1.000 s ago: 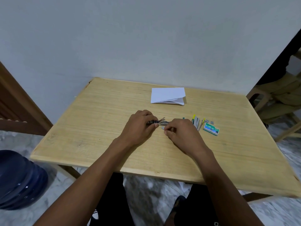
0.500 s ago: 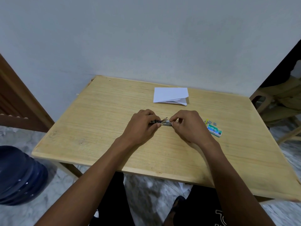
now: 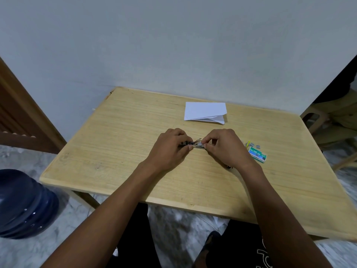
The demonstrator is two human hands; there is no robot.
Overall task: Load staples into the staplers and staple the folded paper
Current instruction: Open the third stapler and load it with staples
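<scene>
A small dark stapler (image 3: 195,144) lies opened on the wooden table (image 3: 119,144), its metal staple channel showing between my hands. My left hand (image 3: 170,149) grips its rear end. My right hand (image 3: 224,147) pinches something small at the channel's front end; my fingers hide what it is. A folded white paper (image 3: 204,112) lies farther back near the wall. A green staple box (image 3: 257,154) sits right of my right hand, with loose staple strips (image 3: 257,146) and a yellow-green stapler tip (image 3: 247,143) behind it.
A dark blue water jug (image 3: 23,204) stands on the floor at the left. A wooden frame (image 3: 21,120) leans at the left wall. A plastic chair (image 3: 316,120) and a seated person's legs are at the right edge.
My right hand moved from the table just in front of the stapler up to its front end. The head camera tilted, so the scene shifted a little.
</scene>
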